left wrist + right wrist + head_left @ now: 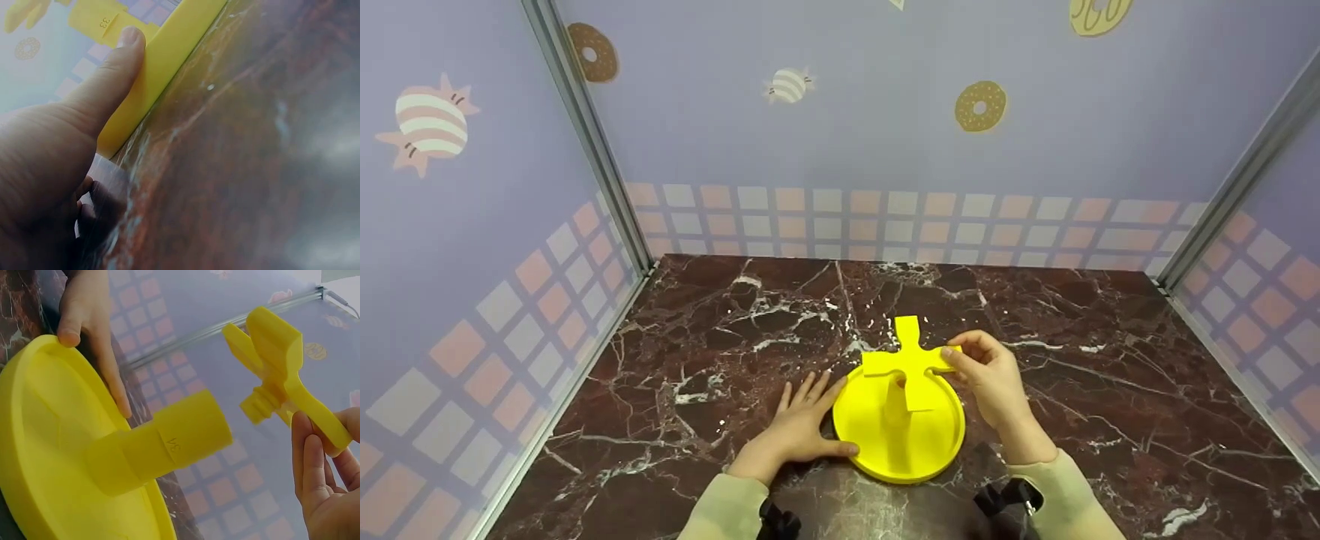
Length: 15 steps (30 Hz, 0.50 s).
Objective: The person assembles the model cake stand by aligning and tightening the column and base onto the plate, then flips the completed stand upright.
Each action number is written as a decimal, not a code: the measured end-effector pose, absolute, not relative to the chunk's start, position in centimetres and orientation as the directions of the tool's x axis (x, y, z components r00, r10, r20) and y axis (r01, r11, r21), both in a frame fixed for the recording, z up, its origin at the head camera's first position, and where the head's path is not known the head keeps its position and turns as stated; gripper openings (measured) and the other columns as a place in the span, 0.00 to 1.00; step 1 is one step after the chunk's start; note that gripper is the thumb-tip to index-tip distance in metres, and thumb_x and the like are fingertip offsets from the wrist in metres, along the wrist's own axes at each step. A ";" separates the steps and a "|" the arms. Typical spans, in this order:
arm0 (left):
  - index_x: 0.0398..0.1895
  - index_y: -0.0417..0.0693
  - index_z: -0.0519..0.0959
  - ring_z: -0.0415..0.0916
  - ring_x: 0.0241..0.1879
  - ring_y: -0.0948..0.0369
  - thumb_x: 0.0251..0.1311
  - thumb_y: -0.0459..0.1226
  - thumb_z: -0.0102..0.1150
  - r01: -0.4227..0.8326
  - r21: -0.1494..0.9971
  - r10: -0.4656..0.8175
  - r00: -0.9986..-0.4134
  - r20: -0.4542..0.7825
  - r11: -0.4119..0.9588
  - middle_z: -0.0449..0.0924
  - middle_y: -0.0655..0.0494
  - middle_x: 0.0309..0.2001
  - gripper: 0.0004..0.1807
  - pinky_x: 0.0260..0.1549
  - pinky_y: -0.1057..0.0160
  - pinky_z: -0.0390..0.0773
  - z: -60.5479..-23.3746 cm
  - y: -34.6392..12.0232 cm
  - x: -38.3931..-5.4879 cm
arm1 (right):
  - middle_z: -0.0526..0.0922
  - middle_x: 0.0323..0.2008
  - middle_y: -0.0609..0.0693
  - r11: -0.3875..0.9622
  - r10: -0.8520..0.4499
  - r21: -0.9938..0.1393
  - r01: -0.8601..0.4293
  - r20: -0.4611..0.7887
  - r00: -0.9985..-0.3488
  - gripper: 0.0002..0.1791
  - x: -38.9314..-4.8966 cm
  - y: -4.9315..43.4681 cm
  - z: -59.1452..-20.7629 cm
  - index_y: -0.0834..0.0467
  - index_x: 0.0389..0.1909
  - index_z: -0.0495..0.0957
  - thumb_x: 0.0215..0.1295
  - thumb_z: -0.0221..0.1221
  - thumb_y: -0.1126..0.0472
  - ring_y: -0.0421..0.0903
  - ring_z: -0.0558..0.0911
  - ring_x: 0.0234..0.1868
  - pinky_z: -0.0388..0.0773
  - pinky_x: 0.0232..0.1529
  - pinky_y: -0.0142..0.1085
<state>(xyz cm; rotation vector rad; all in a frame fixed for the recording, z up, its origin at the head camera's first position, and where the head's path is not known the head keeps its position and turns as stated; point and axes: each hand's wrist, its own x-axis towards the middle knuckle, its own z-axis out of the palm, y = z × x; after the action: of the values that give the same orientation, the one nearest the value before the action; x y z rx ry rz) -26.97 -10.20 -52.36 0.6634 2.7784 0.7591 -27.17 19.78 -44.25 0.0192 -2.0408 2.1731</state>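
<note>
A round yellow tray [861, 431] with a raised rim rests on the dark marbled table. From its middle rises a thick yellow post [180, 441] with a number on its side. My left hand [797, 427] lies spread against the tray's left edge, its thumb [121, 67] straight on the rim. Between thumb and fingers, my right hand [997, 386] pinches one arm of a yellow four-armed cross piece [911, 361]. In the right wrist view, this piece hangs apart from the post's top, its short stub [260, 405] facing the post.
Purple walls [840, 150] printed with sweets and pink and white tiles enclose the back and sides. Metal corner posts [592, 135] stand at the back corners. Small white specks lie on the table [750, 337] behind the tray.
</note>
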 end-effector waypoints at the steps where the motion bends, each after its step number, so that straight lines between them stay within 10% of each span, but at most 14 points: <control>1: 0.85 0.61 0.47 0.34 0.84 0.41 0.50 0.71 0.66 0.366 0.521 0.462 -0.885 -0.063 0.771 0.40 0.45 0.85 0.64 0.79 0.32 0.30 -52.4 -10.2 -27.0 | 0.78 0.28 0.49 -0.058 0.105 -0.992 -0.111 0.105 -0.989 0.05 -27.2 19.7 -44.4 0.65 0.40 0.80 0.65 0.64 0.73 0.41 0.75 0.28 0.84 0.29 0.30; 15: 0.85 0.61 0.46 0.33 0.84 0.41 0.49 0.71 0.67 0.365 0.520 0.461 -0.885 -0.064 0.772 0.40 0.44 0.85 0.65 0.79 0.32 0.29 -52.4 -10.2 -27.0 | 0.80 0.36 0.51 -0.132 0.032 -0.991 0.008 -0.012 -0.999 0.03 -27.7 19.4 -46.1 0.63 0.41 0.79 0.69 0.62 0.70 0.46 0.84 0.36 0.90 0.42 0.39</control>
<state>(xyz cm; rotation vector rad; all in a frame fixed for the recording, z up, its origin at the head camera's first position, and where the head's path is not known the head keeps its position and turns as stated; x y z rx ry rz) -27.01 -10.16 -52.42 0.6543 2.7780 0.7575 -27.72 19.43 -46.06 -0.0472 -2.0589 2.3518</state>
